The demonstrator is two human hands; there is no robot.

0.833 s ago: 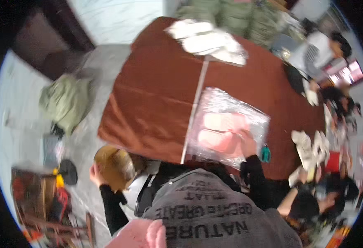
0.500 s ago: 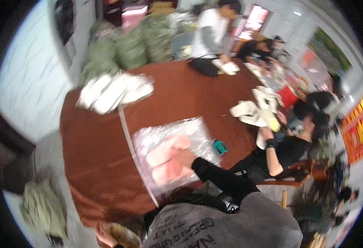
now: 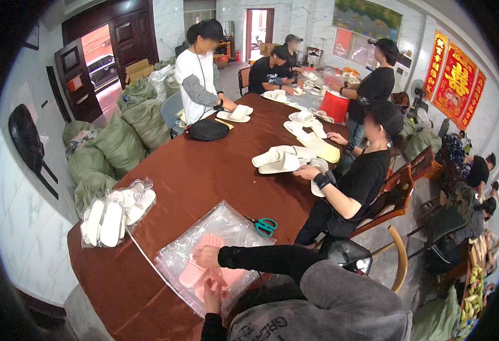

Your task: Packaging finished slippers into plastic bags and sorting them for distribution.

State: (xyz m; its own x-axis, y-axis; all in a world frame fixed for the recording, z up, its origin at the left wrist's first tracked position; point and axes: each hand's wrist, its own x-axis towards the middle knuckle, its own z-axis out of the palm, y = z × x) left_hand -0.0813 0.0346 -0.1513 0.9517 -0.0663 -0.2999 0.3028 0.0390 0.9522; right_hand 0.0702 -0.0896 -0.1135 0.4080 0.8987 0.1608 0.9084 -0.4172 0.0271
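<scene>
A pair of pink slippers lies on a clear plastic bag at the near side of the table. My right hand is closed over the upper part of the slippers, its fingers curled against them. By their lower end is my left hand, fingers apart and touching or just above the near slipper; the exact contact is hard to see. Teal-handled scissors rest beyond the bag's right corner.
White slippers in clear bags lie at the table's left edge. A black round bag sits farther back. At the right, a seated person handles cream slippers. Another person stands behind the table. Green sacks line the left.
My left hand has come from below the table's near left edge up to the slippers. My right hand stays on them. The view has swung, showing more of the room.
</scene>
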